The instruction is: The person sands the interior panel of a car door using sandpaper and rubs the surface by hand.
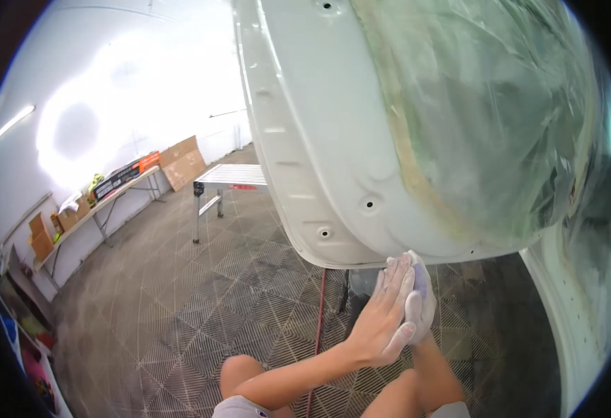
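Note:
Just under the bottom edge of a white vehicle door (333, 125), my two hands are pressed against each other, both coated with pale dust. My left hand (387, 303) lies with its fingers stretched upward and flat along my right hand. Behind it, my right hand (425, 306) is partly covered, its fingertips near the door's lower rim. A small purple patch (422, 280) shows at the right hand's fingers; its kind is not clear. Clear plastic sheeting (493, 104) with a taped border covers much of the door.
A metal step platform (232, 175) stands left of the door. Along the left wall runs a long table (103, 203) with boxes on it, and cardboard (182, 164) leans beyond. A red hose (321, 313) crosses the grid-patterned floor (159, 306). White bodywork (553, 292) rises at right.

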{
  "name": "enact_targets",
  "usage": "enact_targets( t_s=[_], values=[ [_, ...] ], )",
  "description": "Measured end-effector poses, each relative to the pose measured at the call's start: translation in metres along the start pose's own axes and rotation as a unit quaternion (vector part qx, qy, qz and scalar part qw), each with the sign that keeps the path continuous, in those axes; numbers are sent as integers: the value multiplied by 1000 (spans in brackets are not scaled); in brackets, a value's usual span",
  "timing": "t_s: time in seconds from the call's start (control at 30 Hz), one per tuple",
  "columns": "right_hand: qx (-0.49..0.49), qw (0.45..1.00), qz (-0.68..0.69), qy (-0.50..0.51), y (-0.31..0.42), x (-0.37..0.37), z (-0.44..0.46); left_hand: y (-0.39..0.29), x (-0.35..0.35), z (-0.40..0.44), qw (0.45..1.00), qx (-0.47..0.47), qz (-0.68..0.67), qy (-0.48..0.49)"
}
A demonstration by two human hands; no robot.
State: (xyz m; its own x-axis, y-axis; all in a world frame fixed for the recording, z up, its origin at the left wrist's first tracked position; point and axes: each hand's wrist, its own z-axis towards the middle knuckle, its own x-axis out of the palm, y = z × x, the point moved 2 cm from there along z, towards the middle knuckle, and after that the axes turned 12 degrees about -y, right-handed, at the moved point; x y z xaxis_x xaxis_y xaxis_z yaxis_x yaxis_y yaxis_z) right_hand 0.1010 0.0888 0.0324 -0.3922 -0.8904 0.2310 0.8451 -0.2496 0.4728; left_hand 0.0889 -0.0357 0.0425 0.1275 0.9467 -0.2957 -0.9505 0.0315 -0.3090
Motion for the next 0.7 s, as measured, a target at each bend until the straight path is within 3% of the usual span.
enact_targets(
  t_s=[0.07,0.1,0.13,0.27,0.33,0.37,0.5,0.57,0.6,0.67,0.7],
  values=[
    [125,989,24,-77,-15,3,-18,6,-11,-1,1000,4,2,11],
    [180,954,202,-126,-10,15,-16,1,-24,3,991,67,112,23],
    [172,953,204,-141,-12,18,-15,-1,-38,8,966,134,220,32],
    [125,963,144,-192,0,32,-1,19,-97,92,893,227,386,46],
    [28,994,63,-90,5,29,3,30,-119,137,819,334,461,67],
    [12,995,28,-91,10,32,7,33,-128,152,776,406,478,58],
    [45,994,28,-94,30,29,33,18,-169,205,768,413,483,83],
    [64,985,38,-156,53,33,50,3,-206,242,765,360,534,26],
    [78,982,45,-165,67,38,62,-1,-217,255,764,359,535,43],
    [208,960,4,-187,103,50,79,-1,-234,255,810,281,515,-2],
    [244,946,4,-213,117,56,89,-4,-233,245,828,247,501,38]
  ],
)
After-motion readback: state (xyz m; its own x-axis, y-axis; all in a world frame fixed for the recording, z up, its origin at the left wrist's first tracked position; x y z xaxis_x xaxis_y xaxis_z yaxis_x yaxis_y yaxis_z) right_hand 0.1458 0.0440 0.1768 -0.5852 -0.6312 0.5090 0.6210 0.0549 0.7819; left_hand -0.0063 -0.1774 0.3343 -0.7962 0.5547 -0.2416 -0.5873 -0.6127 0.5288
